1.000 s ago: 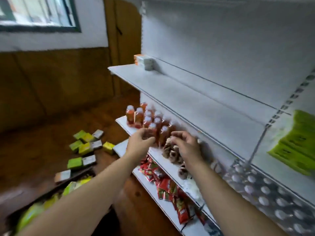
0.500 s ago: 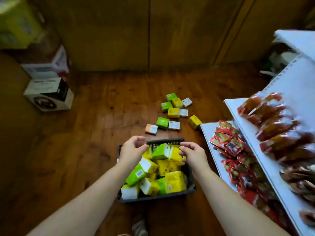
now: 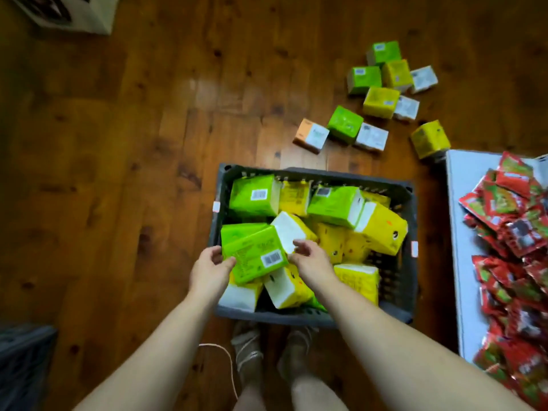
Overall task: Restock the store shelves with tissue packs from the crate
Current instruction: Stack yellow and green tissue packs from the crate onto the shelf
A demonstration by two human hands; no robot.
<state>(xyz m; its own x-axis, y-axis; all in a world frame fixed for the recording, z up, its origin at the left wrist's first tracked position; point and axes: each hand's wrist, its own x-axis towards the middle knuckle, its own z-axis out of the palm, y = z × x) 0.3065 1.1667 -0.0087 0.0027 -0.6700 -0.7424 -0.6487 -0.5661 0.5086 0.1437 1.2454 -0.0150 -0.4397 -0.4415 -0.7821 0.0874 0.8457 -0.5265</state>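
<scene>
Left hand pinched the left edge of a green tissue pack lying atop others in the grey crate; right hand, fingers half-curled, met its right edge. Whether the right hand gripped was unclear.

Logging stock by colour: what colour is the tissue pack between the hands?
The pack is bright green with a white barcode label, clearest in the head view.
</scene>
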